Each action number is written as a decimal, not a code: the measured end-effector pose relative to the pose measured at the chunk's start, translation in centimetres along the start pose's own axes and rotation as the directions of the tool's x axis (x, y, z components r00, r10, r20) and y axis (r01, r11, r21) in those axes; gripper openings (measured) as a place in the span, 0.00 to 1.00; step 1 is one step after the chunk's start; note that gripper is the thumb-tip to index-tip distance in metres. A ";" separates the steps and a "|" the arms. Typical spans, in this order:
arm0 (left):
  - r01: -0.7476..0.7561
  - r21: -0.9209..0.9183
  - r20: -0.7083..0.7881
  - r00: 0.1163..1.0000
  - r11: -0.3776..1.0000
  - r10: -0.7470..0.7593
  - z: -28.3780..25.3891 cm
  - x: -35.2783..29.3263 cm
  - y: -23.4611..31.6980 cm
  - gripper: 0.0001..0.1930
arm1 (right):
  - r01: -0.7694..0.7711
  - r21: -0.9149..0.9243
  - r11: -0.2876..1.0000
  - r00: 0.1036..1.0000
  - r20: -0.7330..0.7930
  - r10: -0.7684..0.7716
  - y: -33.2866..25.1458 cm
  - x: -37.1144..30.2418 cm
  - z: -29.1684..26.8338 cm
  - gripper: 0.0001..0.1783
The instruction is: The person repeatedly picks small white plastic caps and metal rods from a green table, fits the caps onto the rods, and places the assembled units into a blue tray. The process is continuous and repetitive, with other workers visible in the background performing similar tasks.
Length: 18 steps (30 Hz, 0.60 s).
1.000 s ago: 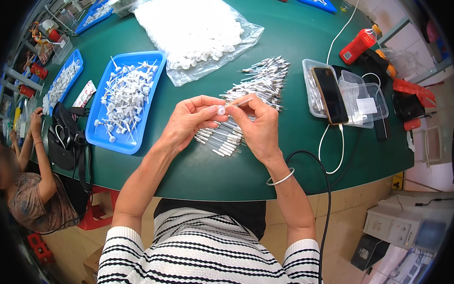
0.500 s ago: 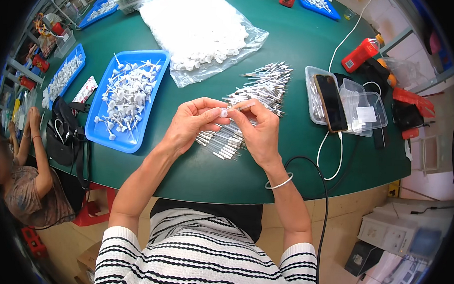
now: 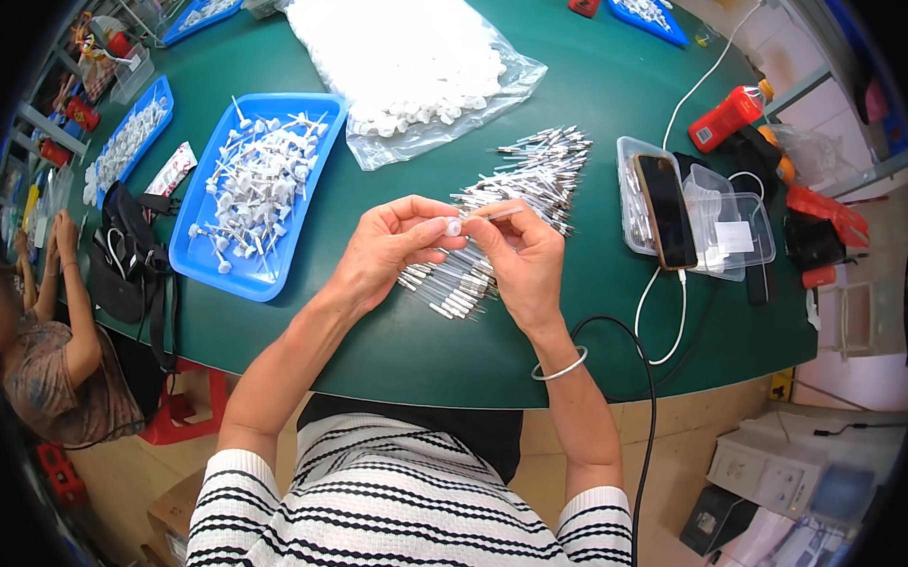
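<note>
My left hand (image 3: pixel 380 249) pinches a small white plastic cap (image 3: pixel 454 227) between thumb and fingertips. Close against it, my right hand (image 3: pixel 527 271) is closed on a thin pale rod (image 3: pixel 503 213), whose outer end sticks out past the fingers. The fingertips hide whether rod and cap are joined. Just beyond and below my hands lies a heap of thin metal rods with white sleeves (image 3: pixel 543 177). To the left, a blue tray (image 3: pixel 188 236) holds many white caps with stems. A clear bag of loose white caps (image 3: pixel 410 117) lies farther back.
At right, a phone (image 3: pixel 666 213) with a white cable rests on clear plastic boxes (image 3: pixel 741 234). Behind stands a red bottle (image 3: pixel 728 117). A black bag (image 3: pixel 117 272) lies on the left edge of the green table (image 3: pixel 391 366), near a co-worker (image 3: pixel 66 375). A black cable (image 3: pixel 652 440) hangs at my right.
The view has shifted slightly. My hands keep nearly the same pose, still pinching the cap and the rod together.
</note>
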<state>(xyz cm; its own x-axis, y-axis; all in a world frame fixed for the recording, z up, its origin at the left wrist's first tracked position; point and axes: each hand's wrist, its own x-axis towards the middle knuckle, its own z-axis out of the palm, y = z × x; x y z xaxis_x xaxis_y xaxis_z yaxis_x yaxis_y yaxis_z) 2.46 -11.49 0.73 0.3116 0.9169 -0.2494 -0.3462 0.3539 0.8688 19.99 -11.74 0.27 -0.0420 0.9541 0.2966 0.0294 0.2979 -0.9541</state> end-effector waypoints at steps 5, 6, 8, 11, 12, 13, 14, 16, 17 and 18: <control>-0.034 0.002 0.011 0.999 0.999 0.034 -0.2 -0.1 -0.2 0.11 | 0.000 -0.011 1.000 1.000 0.000 0.000 -0.1 -0.1 0.2 0.03; -0.045 -0.003 0.019 0.999 0.999 0.045 -0.3 -0.1 -0.3 0.11 | 0.001 -0.014 1.000 1.000 0.000 -0.001 -0.1 -0.1 0.2 0.04; -0.059 -0.005 0.030 0.998 0.998 0.059 -0.3 -0.2 -0.3 0.11 | -0.009 0.018 1.000 1.000 -0.001 0.009 0.1 -0.1 0.2 0.04; -0.065 0.012 0.029 0.997 0.998 0.065 -0.2 -0.2 -0.1 0.10 | -0.034 0.094 0.995 0.999 0.001 0.034 0.2 -0.1 0.3 0.04; -0.063 0.021 0.026 0.998 0.998 0.063 -0.2 -0.2 -0.1 0.10 | -0.038 0.098 0.994 0.999 -0.002 0.038 0.0 -0.2 0.2 0.04; -0.061 0.031 0.022 0.998 0.998 0.060 -0.3 -0.2 -0.1 0.10 | -0.042 0.102 0.994 0.999 -0.004 0.042 -0.1 -0.2 0.3 0.04; -0.065 0.033 0.022 0.998 0.997 0.064 -0.3 -0.2 -0.1 0.10 | -0.040 0.113 0.993 0.999 -0.005 0.041 -0.1 -0.2 0.3 0.04; -0.071 0.037 0.022 0.997 0.997 0.071 -0.4 -0.2 -0.2 0.10 | -0.040 0.135 0.990 0.999 -0.007 0.041 0.0 -0.3 0.4 0.04; -0.078 0.041 0.021 0.997 0.996 0.077 -0.4 -0.2 -0.2 0.11 | -0.035 0.128 0.991 0.999 -0.007 0.037 0.0 -0.3 0.4 0.04; -0.084 0.046 0.019 0.996 0.995 0.083 -0.5 -0.2 -0.2 0.11 | -0.032 0.122 0.992 0.999 -0.006 0.033 0.1 -0.3 0.4 0.04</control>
<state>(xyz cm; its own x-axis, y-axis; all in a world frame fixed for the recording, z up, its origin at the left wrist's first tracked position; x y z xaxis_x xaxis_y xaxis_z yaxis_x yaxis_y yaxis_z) 2.07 -11.63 0.38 0.2985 0.9395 -0.1679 -0.3300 0.2667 0.9055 19.58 -12.00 0.12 -0.0347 0.9636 0.2652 -0.0915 0.2612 -0.9609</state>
